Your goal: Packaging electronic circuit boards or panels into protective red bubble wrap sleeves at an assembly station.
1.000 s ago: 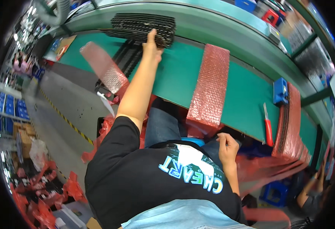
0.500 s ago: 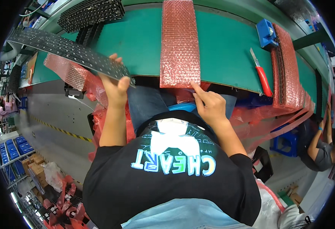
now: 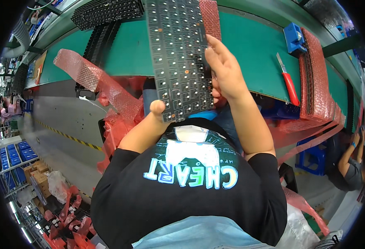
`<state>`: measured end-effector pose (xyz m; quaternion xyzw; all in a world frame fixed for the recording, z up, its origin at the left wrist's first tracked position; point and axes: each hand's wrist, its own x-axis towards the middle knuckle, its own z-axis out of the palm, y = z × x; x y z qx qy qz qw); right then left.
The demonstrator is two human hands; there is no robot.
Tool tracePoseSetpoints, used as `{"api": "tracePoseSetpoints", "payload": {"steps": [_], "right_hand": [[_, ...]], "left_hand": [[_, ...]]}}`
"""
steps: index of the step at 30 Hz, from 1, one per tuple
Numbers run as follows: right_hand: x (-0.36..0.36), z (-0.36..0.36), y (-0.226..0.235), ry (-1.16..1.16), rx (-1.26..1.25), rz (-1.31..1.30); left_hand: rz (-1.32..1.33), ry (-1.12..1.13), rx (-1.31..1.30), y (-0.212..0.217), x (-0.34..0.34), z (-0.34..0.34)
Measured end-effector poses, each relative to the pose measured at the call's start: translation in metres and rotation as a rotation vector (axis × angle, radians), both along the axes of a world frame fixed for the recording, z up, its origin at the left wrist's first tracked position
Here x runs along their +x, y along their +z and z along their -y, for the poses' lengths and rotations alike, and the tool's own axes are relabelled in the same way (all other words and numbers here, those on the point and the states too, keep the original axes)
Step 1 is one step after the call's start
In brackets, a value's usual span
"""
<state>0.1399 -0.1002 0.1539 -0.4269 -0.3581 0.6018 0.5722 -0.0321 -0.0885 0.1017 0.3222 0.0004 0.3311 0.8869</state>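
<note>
A black keyboard circuit board [image 3: 178,62], dotted with small white parts, is held up before me, its long side running away from me. My left hand [image 3: 158,108] grips its near left corner; only the thumb shows, the other fingers being hidden beneath. Along the board's right edge, my right hand [image 3: 228,72] has its fingers closed on the rim. Behind and partly under the board, a strip of red bubble wrap [image 3: 212,20] lies on the green bench top [image 3: 251,45].
At the right are a red-handled utility knife [image 3: 289,85], a blue tape dispenser [image 3: 293,37] and a stack of red bubble wrap [image 3: 314,79]. Black stacked boards [image 3: 107,13] stand back left. Loose red wrap [image 3: 84,74] hangs over the bench's front edge. A person [image 3: 350,166] works far right.
The board has swung from the left to the middle and now shows its dotted face. My right hand has left the bubble wrap and taken hold of the board's right edge.
</note>
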Motion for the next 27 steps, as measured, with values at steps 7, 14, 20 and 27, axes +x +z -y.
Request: {"api": "tracePoseSetpoints", "payload": {"steps": [7, 14, 20, 27], "right_hand": [[-0.004, -0.030, -0.039, -0.382, 0.263, 0.440], [0.005, -0.007, 0.002, -0.170, 0.354, 0.438], [0.041, -0.042, -0.039, -0.269, 0.186, 0.366], [0.048, -0.044, -0.079, -0.303, 0.021, 0.771]], "left_hand": [[-0.024, 0.028, -0.005, -0.003, 0.001, -0.013], [-0.834, 0.691, 0.809, 0.015, -0.003, -0.015], [-1.065, 0.700, 0.965, -0.021, -0.023, -0.039], [-1.147, 0.784, 0.851, -0.021, -0.015, -0.022]]}}
